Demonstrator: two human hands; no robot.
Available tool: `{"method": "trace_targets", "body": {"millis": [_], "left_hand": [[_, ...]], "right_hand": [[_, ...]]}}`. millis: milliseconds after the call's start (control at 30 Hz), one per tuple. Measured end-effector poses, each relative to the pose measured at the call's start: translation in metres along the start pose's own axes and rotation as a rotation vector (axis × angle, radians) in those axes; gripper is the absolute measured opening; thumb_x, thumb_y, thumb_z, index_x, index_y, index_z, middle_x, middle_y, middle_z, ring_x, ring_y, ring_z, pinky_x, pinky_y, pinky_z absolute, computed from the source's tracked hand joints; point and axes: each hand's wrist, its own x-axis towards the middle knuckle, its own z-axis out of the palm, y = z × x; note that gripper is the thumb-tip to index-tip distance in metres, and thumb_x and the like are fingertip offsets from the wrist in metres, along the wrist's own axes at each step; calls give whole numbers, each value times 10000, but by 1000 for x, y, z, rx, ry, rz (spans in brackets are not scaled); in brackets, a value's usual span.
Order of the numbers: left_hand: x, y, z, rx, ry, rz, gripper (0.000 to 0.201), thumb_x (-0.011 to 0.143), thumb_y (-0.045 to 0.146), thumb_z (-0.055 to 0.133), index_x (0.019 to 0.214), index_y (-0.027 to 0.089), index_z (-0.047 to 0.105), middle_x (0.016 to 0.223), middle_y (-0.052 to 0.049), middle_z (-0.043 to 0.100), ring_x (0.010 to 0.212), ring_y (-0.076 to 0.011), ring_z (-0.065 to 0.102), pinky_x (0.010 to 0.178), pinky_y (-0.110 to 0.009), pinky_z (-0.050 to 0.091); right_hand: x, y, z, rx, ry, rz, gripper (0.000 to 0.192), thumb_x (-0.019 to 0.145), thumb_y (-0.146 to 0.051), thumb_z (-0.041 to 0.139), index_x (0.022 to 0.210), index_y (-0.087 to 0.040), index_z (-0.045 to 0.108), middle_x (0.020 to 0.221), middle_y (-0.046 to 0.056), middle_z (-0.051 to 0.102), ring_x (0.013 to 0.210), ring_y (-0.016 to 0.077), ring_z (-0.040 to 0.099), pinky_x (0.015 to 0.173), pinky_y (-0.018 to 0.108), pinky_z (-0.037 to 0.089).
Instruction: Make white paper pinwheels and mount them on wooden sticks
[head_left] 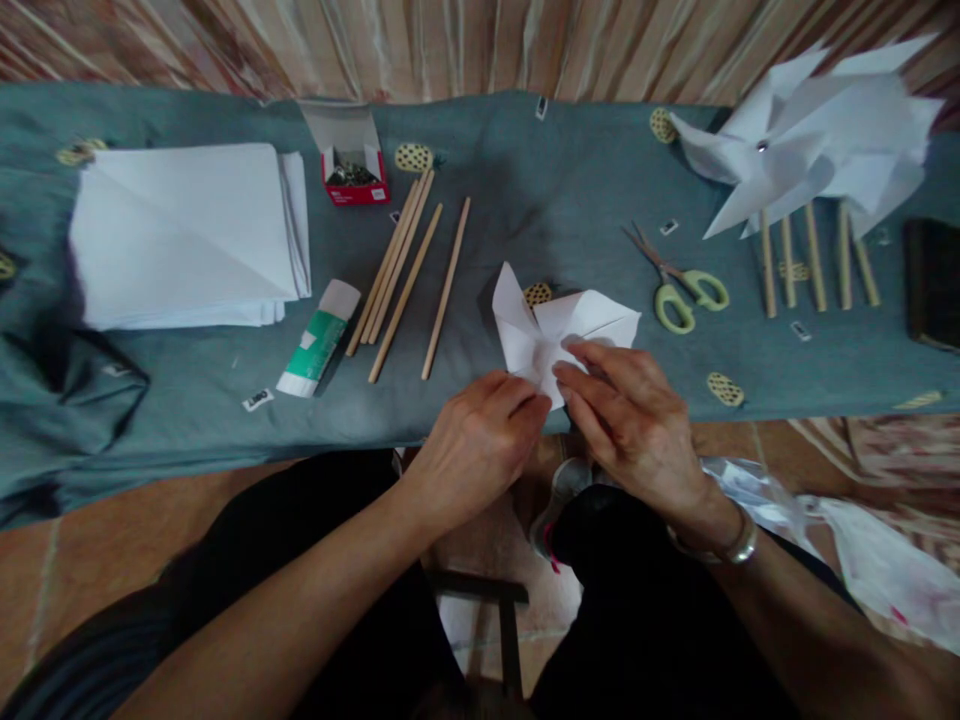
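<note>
A folded white paper piece [559, 322], shaped like a partly formed pinwheel, lies at the near edge of the table covered in grey-blue cloth [525, 190]. My left hand [480, 445] pinches its lower left corner. My right hand [630, 420], a metal bracelet on the wrist, presses its fingertips onto the paper's centre. Several wooden sticks [409, 270] lie loose just to the left of the paper.
A stack of white paper [187, 235] sits at the left, with a green-and-white glue tube [319, 340] beside it. A red box of pins [352, 170] stands at the back. Green-handled scissors [679, 285] lie right; finished white pinwheels [817, 140] on sticks at far right. A dark phone [934, 280] lies at the edge.
</note>
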Motion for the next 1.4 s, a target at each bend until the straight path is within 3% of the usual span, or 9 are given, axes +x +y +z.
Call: {"method": "trace_targets", "body": {"millis": [533,700,933,1400], "left_hand": [[1,1,-1,-7,-27,-25,153,934,148,490,937,101,636,918,-77,659,883,-188,625,792,-323,568],[1,1,-2,-13,-56,-41,170,941,151,470,917,117,634,912,-75,655,880,-183,620,795,-327,562],[2,0,-2,-15,-60,-44,150,924,144,489,917,116,636,909,-76,653,865,-190,615,779,-333,564],[2,3,-2,15,-79,-98,145,893,138,499,931,128,639,925,-73,636,873,-200,613,763,-330,555]], "right_hand": [[2,-1,3,2,-16,45,500,933,-200,521,1377,-422,467,1349,13,571,1199,266,558,996,468,483],[2,-1,3,28,-64,83,541,946,-205,479,1409,-471,394,1446,-18,477,1289,296,486,1040,536,434],[2,-2,6,34,-94,86,607,928,-111,407,1434,-442,344,1508,-16,397,1364,296,396,1079,557,383],[3,-2,19,16,-15,97,457,925,-131,411,1311,-348,520,1423,41,493,1319,282,440,1031,528,413]]}}
